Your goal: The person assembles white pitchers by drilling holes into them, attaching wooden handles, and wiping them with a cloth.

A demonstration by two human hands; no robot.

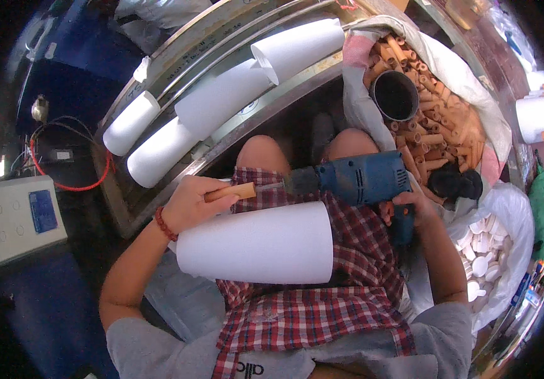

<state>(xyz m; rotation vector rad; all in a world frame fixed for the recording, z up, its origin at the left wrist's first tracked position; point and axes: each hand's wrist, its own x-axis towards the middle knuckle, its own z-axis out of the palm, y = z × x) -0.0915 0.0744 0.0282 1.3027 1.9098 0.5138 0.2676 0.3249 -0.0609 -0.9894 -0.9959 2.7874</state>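
Observation:
My left hand [195, 201] pinches a short tan tube [239, 191] in front of my lap. Its far end faces the narrow tip of a blue power drill [363, 178], which lies sideways above my thighs. The drill's handle is wrapped by my right hand [416, 205], partly hidden behind the tool's body. Whether the tip touches or enters the tube, I cannot tell. Across my lap, close to my left wrist, rests a white tapered cylinder [256, 245] on red plaid cloth [322, 309].
Several white tapered cylinders [224, 98] lie on the bench ahead. A sack [467, 82] at the right holds many tan tubes and a dark cup [395, 95]. Beside it, a plastic bag [508, 215] contains small white pieces. A red cord [73, 187] loops at the left.

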